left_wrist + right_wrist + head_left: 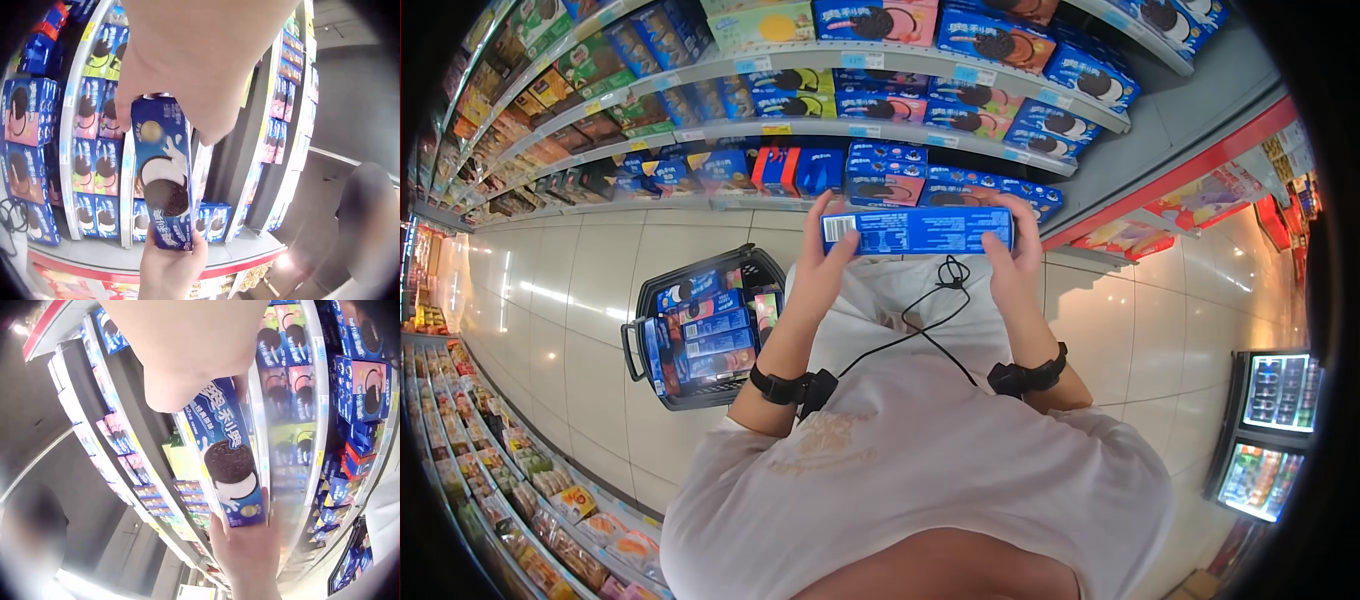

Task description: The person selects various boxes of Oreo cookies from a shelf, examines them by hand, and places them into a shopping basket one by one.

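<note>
Both hands hold one long blue cookie box [915, 231] in front of the body. The left hand [825, 255] grips its left end beside the barcode, and the right hand [1012, 255] grips its right end. In the head view a printed side with small text faces up. The box front [164, 181], with a dark cookie and white cream, shows in the left wrist view between the left hand [181, 81] and the right hand [167, 269]. In the right wrist view the same front [230, 465] spans from the right hand [187, 356] to the left hand [250, 556].
A black basket [643, 290] with several cookie packs stands on the tiled floor [580, 400] at the left. Shelves [800, 130] of boxed cookies curve ahead. A black cord [915, 320] crosses the lap. Another shelf of snacks [530, 490] lies lower left, lit coolers [1280, 395] at right.
</note>
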